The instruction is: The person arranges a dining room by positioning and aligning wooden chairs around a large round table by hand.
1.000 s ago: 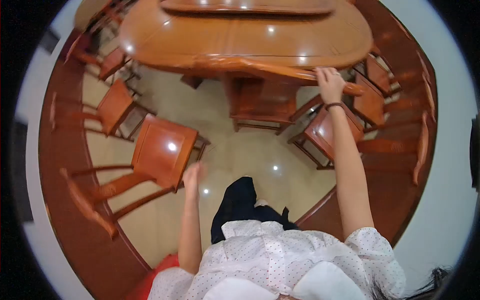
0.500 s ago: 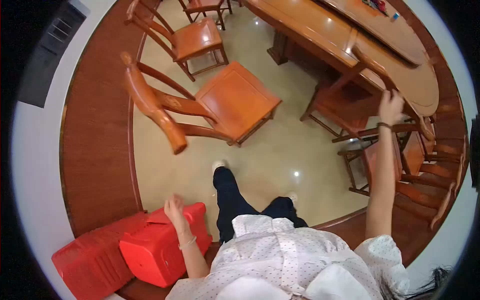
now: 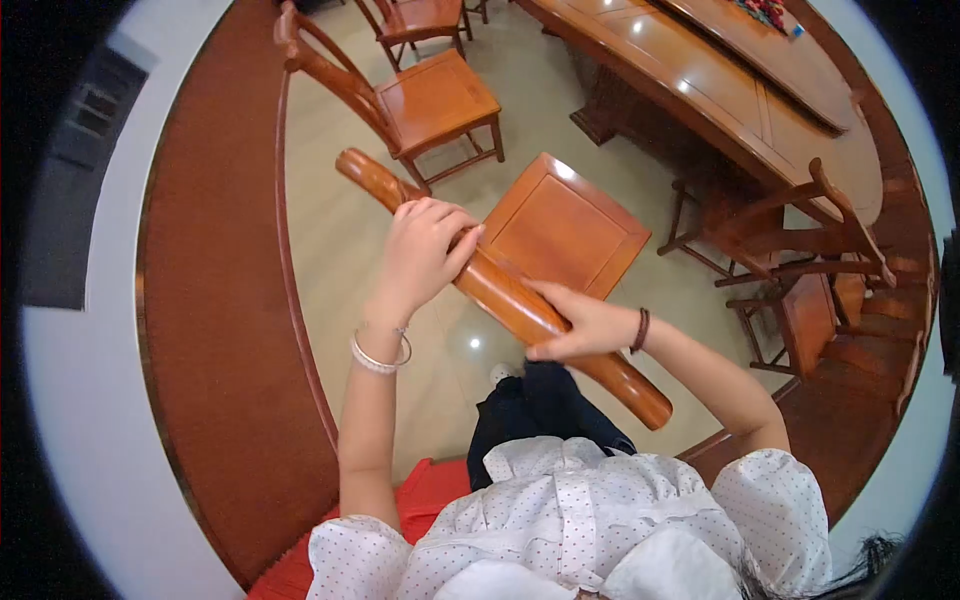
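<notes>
A polished wooden chair [image 3: 565, 225] stands right in front of me, its square seat beyond its backrest. The thick rounded top rail runs diagonally across my view, and both hands are on it. My left hand [image 3: 422, 250], with a pale bracelet at the wrist, wraps over the rail left of its middle. On the right part of the rail, my right hand [image 3: 590, 322] grips with the thumb on the near side and fingers over the top. The chair's legs are mostly hidden below the seat and rail.
A long wooden table [image 3: 700, 90] lies at the upper right. Another chair [image 3: 440, 95] is beyond mine on the left, and a dark wooden chair [image 3: 760, 225] stands by the table. Brown panelling [image 3: 225, 300] lines the left. Red plastic stools [image 3: 432, 492] are beside me.
Both hands have come onto the top rail of the near chair; my right hand has left the chair by the table. The near chair now appears closer and further right in view.
</notes>
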Demonstrator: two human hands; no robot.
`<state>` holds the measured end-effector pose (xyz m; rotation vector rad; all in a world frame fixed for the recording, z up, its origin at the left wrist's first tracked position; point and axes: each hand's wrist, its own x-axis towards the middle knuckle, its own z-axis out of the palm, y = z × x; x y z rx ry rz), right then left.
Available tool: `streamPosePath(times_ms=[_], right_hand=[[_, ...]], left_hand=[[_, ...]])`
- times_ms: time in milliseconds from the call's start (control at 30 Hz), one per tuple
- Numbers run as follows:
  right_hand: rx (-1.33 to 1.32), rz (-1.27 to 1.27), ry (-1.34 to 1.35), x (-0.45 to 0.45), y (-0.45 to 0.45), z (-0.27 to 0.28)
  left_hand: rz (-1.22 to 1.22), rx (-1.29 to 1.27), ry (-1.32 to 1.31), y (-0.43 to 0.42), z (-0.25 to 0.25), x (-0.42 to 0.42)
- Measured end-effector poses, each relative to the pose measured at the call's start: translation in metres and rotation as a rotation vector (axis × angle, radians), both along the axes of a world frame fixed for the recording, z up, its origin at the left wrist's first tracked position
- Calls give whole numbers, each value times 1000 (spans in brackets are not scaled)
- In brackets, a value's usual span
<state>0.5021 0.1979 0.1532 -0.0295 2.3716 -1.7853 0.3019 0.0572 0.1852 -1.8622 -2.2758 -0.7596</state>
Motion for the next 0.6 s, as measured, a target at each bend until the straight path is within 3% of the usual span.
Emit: streamPosePath(times_ms=[67,133,200,267,367,433,600], right_hand=[[33,7,-122,7,-1,0],[111,-36,-114,16,-2,0],[241,44,-378,9,0,25],[294,145,-425,9,7,36],[222,106,-531,6,4,41],[-156,-16,-485,16,0,13],[-258,-182,-612,3,-7,16]], left_hand=[[-34,-118,-29,20,1,-20],[-107,-505,-67,34,1,-32],[-153,-524,-60,44,2,-47],[-233,-802,-20,54,16,-46],[-338,-885,-58,60,9,-60],[-408,-923,-111,64,8,-70],[-587,-1045,-226,83,4,-99]])
